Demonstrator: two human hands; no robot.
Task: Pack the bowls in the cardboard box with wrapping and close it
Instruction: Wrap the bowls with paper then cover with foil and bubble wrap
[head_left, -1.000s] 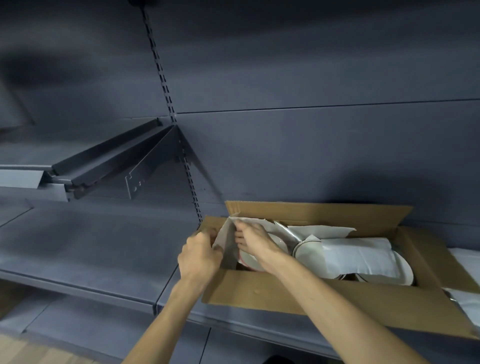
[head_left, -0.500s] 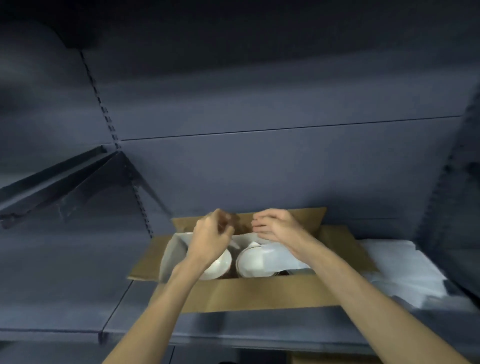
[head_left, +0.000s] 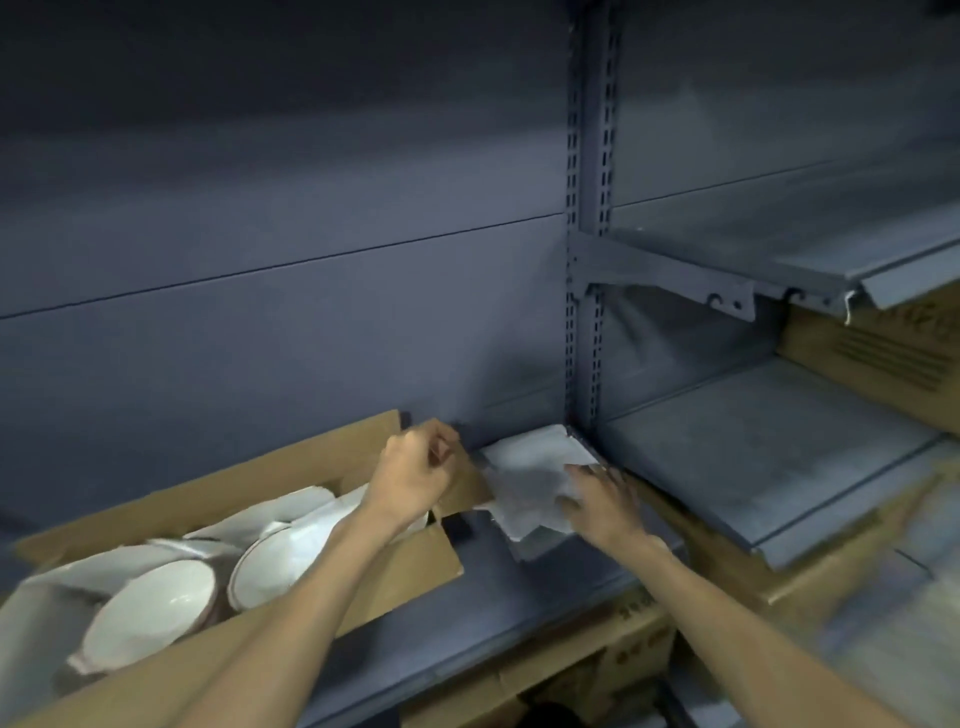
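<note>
White ceramic bowls (head_left: 156, 613) with thin reddish rims lie on their sides in the open brown cardboard box (head_left: 332, 457) on the grey metal shelf (head_left: 519, 597), with white wrapping paper tucked between them. Just right of the box, a stack of white wrapping sheets (head_left: 530, 467) lies on the same shelf. The right hand (head_left: 605, 506) rests on that stack, fingers spread flat. The left hand (head_left: 415, 467), fingers curled shut, is at the box's right end flap; whether it pinches the flap cannot be told.
</note>
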